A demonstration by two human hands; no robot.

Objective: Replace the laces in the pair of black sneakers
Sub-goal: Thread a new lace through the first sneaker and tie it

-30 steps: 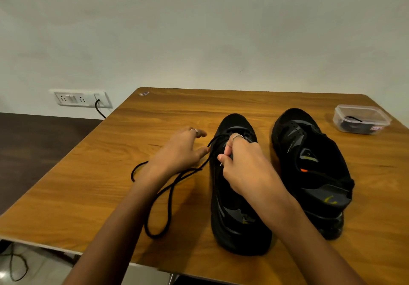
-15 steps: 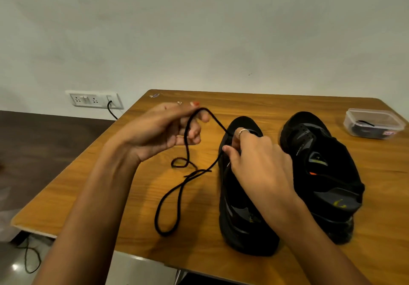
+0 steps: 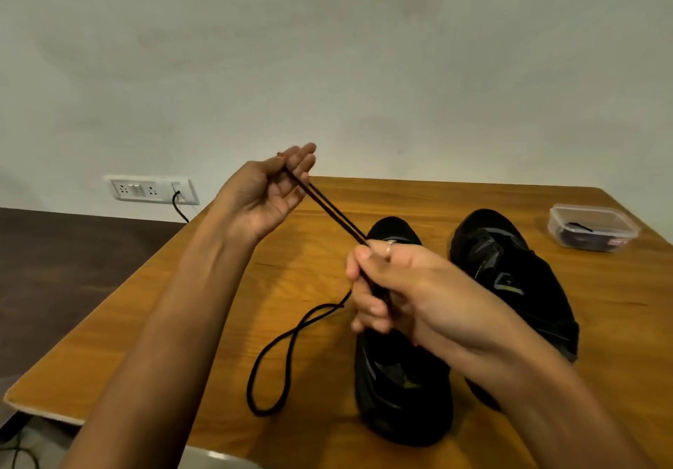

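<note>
Two black sneakers stand side by side on the wooden table (image 3: pixel 255 286), toes away from me: the left sneaker (image 3: pixel 404 392) and the right sneaker (image 3: pixel 510 279). A black lace (image 3: pixel 327 210) runs doubled and taut from my raised left hand (image 3: pixel 269 195), which pinches its two ends between thumb and fingers, down to my right hand (image 3: pixel 397 290), which grips both strands above the left sneaker. Below my right hand the rest of the lace hangs and lies in a loop on the table (image 3: pixel 269 370). My right hand hides the left sneaker's eyelets.
A clear plastic box (image 3: pixel 593 228) holding dark laces sits at the table's far right. A wall socket (image 3: pixel 151 188) with a black cable is on the wall to the left. The table's near edge and left corner are close to my arms.
My left hand has risen higher and pulled the lace ends up, so the two strands are now taut. My right hand has lifted off the sneaker and closed round both strands.
</note>
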